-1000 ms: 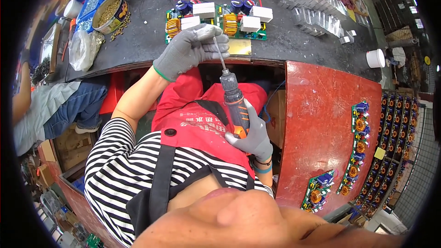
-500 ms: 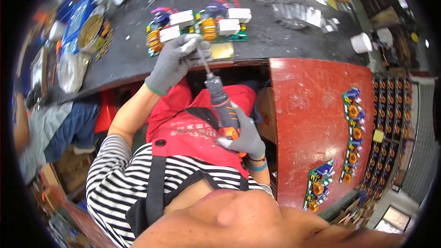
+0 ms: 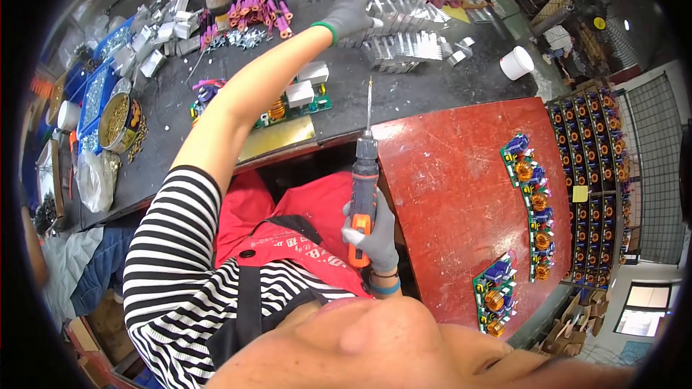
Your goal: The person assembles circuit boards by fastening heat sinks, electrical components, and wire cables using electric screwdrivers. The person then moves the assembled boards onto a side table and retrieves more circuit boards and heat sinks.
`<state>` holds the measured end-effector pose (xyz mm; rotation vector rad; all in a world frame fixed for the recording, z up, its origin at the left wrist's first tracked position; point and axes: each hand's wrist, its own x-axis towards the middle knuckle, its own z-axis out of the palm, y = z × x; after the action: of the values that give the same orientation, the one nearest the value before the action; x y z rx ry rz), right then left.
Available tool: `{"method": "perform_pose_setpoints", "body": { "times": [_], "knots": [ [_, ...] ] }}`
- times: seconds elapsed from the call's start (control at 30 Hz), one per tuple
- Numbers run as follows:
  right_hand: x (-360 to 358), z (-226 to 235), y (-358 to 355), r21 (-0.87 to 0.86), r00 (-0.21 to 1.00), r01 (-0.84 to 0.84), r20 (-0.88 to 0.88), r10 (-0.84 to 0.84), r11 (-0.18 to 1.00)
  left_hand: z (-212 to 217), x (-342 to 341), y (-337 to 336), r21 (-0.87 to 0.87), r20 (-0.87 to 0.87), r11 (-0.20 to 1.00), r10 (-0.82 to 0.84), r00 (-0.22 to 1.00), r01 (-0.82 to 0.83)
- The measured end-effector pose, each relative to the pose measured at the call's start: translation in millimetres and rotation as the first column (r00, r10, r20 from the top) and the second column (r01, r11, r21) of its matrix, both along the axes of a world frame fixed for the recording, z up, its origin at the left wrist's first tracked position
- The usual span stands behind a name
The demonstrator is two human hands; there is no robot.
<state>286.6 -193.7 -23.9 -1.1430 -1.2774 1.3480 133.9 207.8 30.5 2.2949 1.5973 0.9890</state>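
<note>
My left hand (image 3: 352, 16), in a grey glove, reaches to the far side of the bench. Its thumb and fingers are apart over a pile of silvery finned metal heat sinks (image 3: 404, 50); whether it touches one I cannot tell. My right hand (image 3: 380, 234), also gloved, is wrapped round a black and orange electric screwdriver (image 3: 365, 173), whose long bit points away from me. Under my left forearm, circuit boards (image 3: 306, 104) with white blocks and copper coils lie by the bench's near edge, partly hidden by the arm.
More circuit boards (image 3: 533, 209) lie on the red board (image 3: 447, 166) at right. A white cup (image 3: 517, 63) stands at the back right. Left are a tub of brass screws (image 3: 119, 122), blue trays (image 3: 92, 104) and pink-sleeved parts (image 3: 259, 3). A rack of coils (image 3: 591, 173) stands far right.
My left hand has left the screwdriver bit and the circuit boards and stretched far forward to the heat sinks. The screwdriver has turned more upright in my right hand. The view has shifted.
</note>
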Motion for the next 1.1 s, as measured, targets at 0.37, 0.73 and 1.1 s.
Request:
{"method": "perform_pose_setpoints", "body": {
  "times": [0.37,0.73,1.1],
  "knots": [
    [5,0,-1,-0.127,0.996,-0.004,-0.085,-0.007,0.992,48,-90,-89,0.016,0.999,0.766,-0.034,0.015,0.643],
    [-33,-3,0,-0.049,0.974,-0.225,-0.012,0.225,0.973,16,-211,-257,-0.061,0.065,0.982,-0.174,0.983,0.178],
    [-34,-7,-17,-0.066,0.977,-0.161,0.133,0.169,0.985,-8,-196,-233,0.201,-0.354,0.965,-0.091,0.931,0.170]
  ]
}}
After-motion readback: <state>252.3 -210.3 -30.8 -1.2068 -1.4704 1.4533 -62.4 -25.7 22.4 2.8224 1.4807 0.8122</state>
